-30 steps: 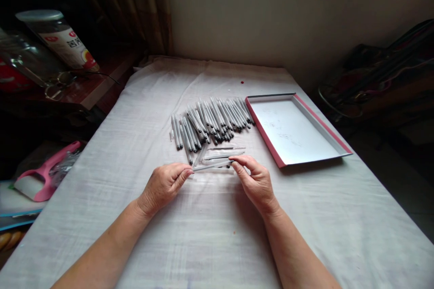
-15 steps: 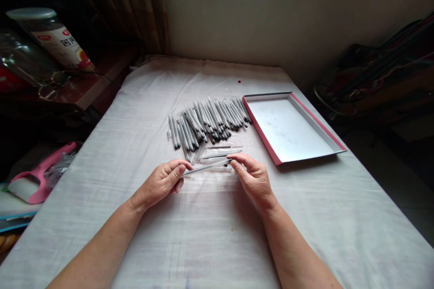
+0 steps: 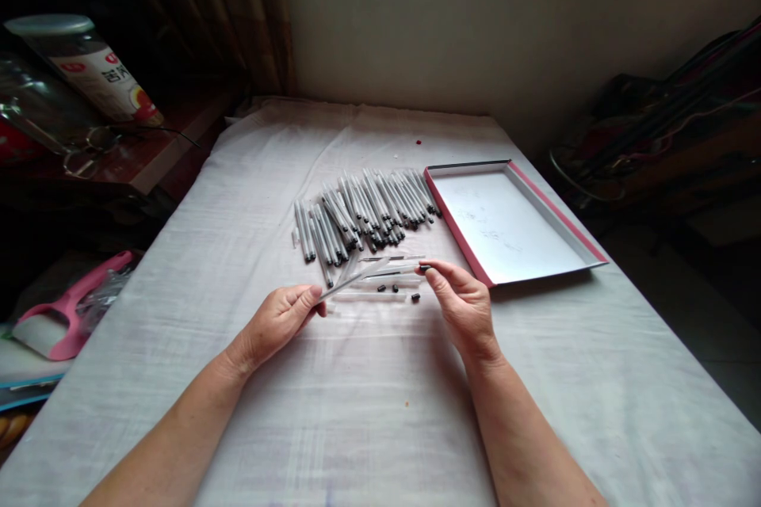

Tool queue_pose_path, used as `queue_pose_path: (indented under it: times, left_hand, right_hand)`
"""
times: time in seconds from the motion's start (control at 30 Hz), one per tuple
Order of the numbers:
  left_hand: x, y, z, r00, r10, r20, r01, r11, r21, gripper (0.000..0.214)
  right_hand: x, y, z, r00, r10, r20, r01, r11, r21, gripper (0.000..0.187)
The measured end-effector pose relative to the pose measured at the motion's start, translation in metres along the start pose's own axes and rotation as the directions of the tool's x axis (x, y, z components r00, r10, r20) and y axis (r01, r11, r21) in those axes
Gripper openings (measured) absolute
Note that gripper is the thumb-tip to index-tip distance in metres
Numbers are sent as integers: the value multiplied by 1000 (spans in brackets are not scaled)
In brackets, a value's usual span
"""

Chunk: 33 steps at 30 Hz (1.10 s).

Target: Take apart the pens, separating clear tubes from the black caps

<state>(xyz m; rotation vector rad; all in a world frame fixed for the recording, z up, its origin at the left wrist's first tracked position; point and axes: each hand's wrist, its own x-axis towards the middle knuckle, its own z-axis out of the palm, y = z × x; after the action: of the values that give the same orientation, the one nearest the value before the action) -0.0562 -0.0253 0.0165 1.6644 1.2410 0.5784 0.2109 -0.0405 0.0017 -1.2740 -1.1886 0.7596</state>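
Now, left hand (image 3: 277, 326): a clear gel-pen barrel (image 3: 343, 285) is gripped between thumb and fingers, on the near side of the pen pile (image 3: 372, 202).
Right hand (image 3: 468, 310): a black end plug (image 3: 424, 268) is pinched at the fingertips, apart from the barrel.
Loose plugs (image 3: 415, 297): three are scattered nearer than the pile.
Pink-sided tray (image 3: 535, 222): set right of the pile.
Step, seemingly: unplugging; the held plug's release is called for.

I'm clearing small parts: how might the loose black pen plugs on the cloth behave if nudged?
The black pen plugs look short and round-sided, so they'd probably roll. Being tiny, they're likely light and easily scattered. The creased cloth might slow them.
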Motion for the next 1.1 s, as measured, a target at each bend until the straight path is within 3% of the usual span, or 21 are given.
queue_pose_path:
  times: [0.1,0.27,0.47,0.67,0.8,1.1]
  left_hand:
    - [-1,1,-1,999,-32,11,32,999,-23,56]
    - [-1,3,0,1000,16,-25,-16,1000,14,48]
    - [2,-1,0,996,89,-31,-86,993,82,39]
    - [2,-2,-1,995,77,-63,-70,993,99,35]
    - [1,-1,-2,995,84,-58,-76,989,125,34]
    - [1,-5,0,993,117,-33,-110,981,161,30]
  right_hand:
    - [4,7,-6,998,-15,-56,7,992,-127,18]
    - [4,15,-6,997,-68,21,70,894,-443,22]
    - [3,17,-2,996,-61,63,85,836,-542,26]
    - [2,10,-1,991,-110,75,133,858,-497,22]
    - [-5,1,7,986,-109,128,145,937,-318,21]
    - [-10,-2,19,988,114,107,-109,993,-49,15]
